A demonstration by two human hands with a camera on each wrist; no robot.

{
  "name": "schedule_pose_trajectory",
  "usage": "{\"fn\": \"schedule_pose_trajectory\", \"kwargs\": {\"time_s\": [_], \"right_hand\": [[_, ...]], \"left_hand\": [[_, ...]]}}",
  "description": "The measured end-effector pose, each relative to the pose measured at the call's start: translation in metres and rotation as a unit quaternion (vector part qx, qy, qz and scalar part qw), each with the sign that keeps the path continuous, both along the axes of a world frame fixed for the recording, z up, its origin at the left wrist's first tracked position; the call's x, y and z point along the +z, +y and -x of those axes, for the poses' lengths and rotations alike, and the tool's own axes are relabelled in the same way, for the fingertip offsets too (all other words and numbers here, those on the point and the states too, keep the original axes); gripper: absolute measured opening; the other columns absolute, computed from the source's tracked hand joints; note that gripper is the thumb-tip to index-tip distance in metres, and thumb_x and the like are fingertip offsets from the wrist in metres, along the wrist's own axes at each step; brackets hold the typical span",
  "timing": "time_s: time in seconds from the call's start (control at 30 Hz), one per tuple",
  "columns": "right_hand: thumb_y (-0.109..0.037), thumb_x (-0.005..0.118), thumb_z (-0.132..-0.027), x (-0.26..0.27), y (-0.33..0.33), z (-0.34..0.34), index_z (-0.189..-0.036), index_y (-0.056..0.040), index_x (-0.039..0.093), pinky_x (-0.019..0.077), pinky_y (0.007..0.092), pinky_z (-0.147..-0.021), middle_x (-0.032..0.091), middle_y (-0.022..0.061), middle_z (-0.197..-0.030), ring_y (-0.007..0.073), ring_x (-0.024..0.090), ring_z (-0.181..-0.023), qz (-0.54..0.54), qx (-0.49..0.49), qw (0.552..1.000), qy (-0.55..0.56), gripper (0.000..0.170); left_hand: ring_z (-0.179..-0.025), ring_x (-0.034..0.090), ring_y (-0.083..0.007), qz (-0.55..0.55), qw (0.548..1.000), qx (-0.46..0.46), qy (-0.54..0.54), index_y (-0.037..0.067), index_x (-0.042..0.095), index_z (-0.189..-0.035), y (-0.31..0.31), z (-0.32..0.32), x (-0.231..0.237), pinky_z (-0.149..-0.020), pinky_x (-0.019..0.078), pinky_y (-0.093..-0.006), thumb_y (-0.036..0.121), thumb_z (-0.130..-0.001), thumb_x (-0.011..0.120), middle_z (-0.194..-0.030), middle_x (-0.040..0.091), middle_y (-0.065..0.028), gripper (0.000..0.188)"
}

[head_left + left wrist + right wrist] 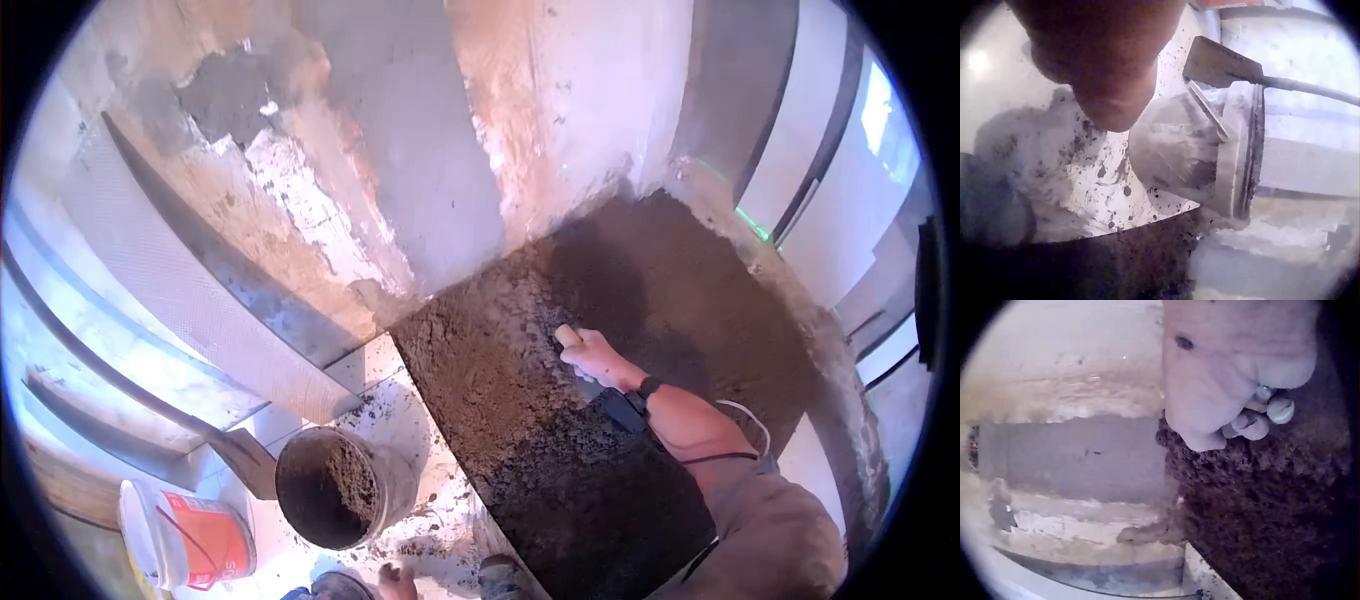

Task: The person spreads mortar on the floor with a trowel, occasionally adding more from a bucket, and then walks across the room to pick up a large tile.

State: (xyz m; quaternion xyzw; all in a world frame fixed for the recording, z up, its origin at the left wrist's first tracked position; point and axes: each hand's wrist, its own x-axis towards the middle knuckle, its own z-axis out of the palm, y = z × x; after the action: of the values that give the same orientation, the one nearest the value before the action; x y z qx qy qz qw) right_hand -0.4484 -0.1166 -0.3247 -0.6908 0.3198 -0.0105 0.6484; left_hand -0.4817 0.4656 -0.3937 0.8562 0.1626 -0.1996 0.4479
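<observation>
My right hand (600, 360) grips the pale handle of a trowel (567, 336) over a bed of dark, damp mortar (520, 400). Its blade is mostly hidden under the hand. In the right wrist view the fingers (1250, 427) are curled, with the coarse mortar (1247, 506) just below them. Around the hand, the mortar is lumpy to the left and smoother to the right. My left hand (397, 582) hangs at the bottom edge, holding nothing visible. In the left wrist view this hand (1104, 62) looms large and blurred, near a bucket (1175, 147).
A mortar-smeared bucket (395, 485) stands on crumb-strewn white tiles (410, 415). Beside it are a long-handled shovel (250, 462) and an orange-and-white pail (205, 540). A patched wall (410, 130) bounds the mortar at the back. A green laser spot (752, 224) shows at right.
</observation>
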Motion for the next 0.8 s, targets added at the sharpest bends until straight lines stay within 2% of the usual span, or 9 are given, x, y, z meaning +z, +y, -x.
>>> {"fn": "schedule_pose_trajectory", "kwargs": {"time_s": [0.03, 0.13, 0.23, 0.33, 0.47, 0.57, 0.63, 0.7, 0.8], "right_hand": [[-0.021, 0.062, -0.083, 0.034, 0.006, 0.006, -0.085, -0.0069, 0.05, 0.0342, 0.0271, -0.039, 0.047, -0.001, -0.06, 0.0082, 0.045, -0.047, 0.004, 0.015, 1.0, 0.005, 0.019], [-0.022, 0.062, -0.084, 0.117, 0.023, 0.026, -0.084, -0.0091, 0.048, 0.0315, 0.0239, -0.038, 0.046, -0.0042, -0.06, 0.0054, 0.043, -0.046, 0.002, 0.057, 0.998, 0.001, 0.018], [-0.02, 0.06, -0.084, 0.188, 0.044, 0.032, -0.086, -0.0129, 0.049, 0.0287, 0.0198, -0.036, 0.044, -0.0076, -0.059, 0.0023, 0.037, -0.044, -0.037, 0.127, 0.991, -0.02, 0.013], [-0.015, 0.061, -0.083, 0.263, 0.083, 0.029, -0.084, -0.0093, 0.054, 0.0277, 0.0211, -0.035, 0.045, -0.0064, -0.056, 0.0029, 0.039, -0.041, -0.024, 0.152, 0.988, 0.018, 0.009], [-0.021, 0.063, -0.083, 0.326, 0.126, -0.001, -0.078, -0.0059, 0.057, 0.0302, 0.0213, -0.035, 0.05, -0.0036, -0.057, 0.0039, 0.043, -0.042, 0.017, 0.309, 0.949, 0.056, 0.018], [-0.03, 0.062, -0.088, 0.34, 0.18, -0.047, -0.079, -0.0045, 0.06, 0.0379, 0.0263, -0.04, 0.053, 0.0, -0.058, 0.0081, 0.047, -0.045, 0.102, 0.418, 0.898, 0.095, 0.027], [-0.032, 0.057, -0.092, 0.306, 0.229, -0.085, -0.084, -0.0022, 0.062, 0.0465, 0.0343, -0.052, 0.057, 0.0029, -0.064, 0.0168, 0.054, -0.056, 0.211, 0.508, 0.834, 0.049, 0.031], [-0.037, 0.059, -0.089, 0.233, 0.275, -0.124, -0.084, 0.0004, 0.058, 0.0448, 0.0334, -0.061, 0.058, 0.0069, -0.073, 0.0166, 0.054, -0.066, 0.352, 0.575, 0.738, 0.012, 0.038], [-0.032, 0.057, -0.087, 0.208, 0.296, -0.134, -0.082, 0.0017, 0.057, 0.0428, 0.0357, -0.06, 0.056, 0.0093, -0.07, 0.0187, 0.052, -0.065, 0.39, 0.553, 0.727, -0.12, 0.034]], "left_hand": [[-0.105, 0.057, -0.0327, -0.189, 0.975, -0.092, -0.073, -0.001, 0.047, -0.132, 0.016, -0.009, -0.029, -0.087, 0.0461, -0.0492, 0.032, -0.086, 0.067, -0.124, 0.055, -0.0195, 0.06], [-0.104, 0.058, -0.0368, -0.259, 0.921, -0.081, -0.278, -0.01, 0.047, -0.127, 0.0, -0.022, -0.031, -0.086, 0.0486, -0.0444, 0.018, -0.084, 0.065, -0.114, 0.057, -0.0258, 0.054], [-0.112, 0.051, -0.0435, -0.305, 0.92, -0.056, -0.24, -0.011, 0.046, -0.126, -0.024, -0.045, -0.071, -0.097, 0.04, -0.0469, 0.022, -0.08, 0.067, -0.12, 0.052, -0.0302, 0.061], [-0.117, 0.045, -0.046, -0.203, 0.961, -0.017, -0.185, -0.011, 0.045, -0.125, -0.035, -0.035, 0.02, -0.103, 0.0349, -0.0478, 0.027, -0.08, 0.068, -0.124, 0.048, -0.0324, 0.064], [-0.118, 0.044, -0.0457, -0.142, 0.958, 0.025, -0.246, -0.011, 0.046, -0.123, -0.018, -0.032, -0.012, -0.102, 0.0353, -0.0468, 0.026, -0.081, 0.066, -0.125, 0.047, -0.0312, 0.059], [-0.118, 0.044, -0.0449, -0.108, 0.961, 0.07, -0.244, -0.01, 0.046, -0.124, -0.016, -0.024, -0.026, -0.102, 0.0357, -0.0464, 0.025, -0.082, 0.064, -0.125, 0.047, -0.0302, 0.057], [-0.117, 0.045, -0.0443, -0.104, 0.96, 0.082, -0.245, -0.009, 0.046, -0.125, -0.02, -0.019, -0.031, -0.102, 0.0359, -0.0463, 0.024, -0.083, 0.063, -0.125, 0.048, -0.0297, 0.056], [-0.117, 0.045, -0.0439, -0.111, 0.96, 0.046, -0.252, -0.009, 0.046, -0.125, -0.03, -0.023, -0.035, -0.101, 0.0361, -0.0465, 0.025, -0.083, 0.063, -0.125, 0.048, -0.0295, 0.056], [-0.116, 0.046, -0.0434, -0.092, 0.948, -0.095, -0.288, -0.008, 0.046, -0.125, -0.078, -0.047, -0.036, -0.101, 0.0365, -0.0467, 0.025, -0.083, 0.063, -0.125, 0.048, -0.0291, 0.056]]}}
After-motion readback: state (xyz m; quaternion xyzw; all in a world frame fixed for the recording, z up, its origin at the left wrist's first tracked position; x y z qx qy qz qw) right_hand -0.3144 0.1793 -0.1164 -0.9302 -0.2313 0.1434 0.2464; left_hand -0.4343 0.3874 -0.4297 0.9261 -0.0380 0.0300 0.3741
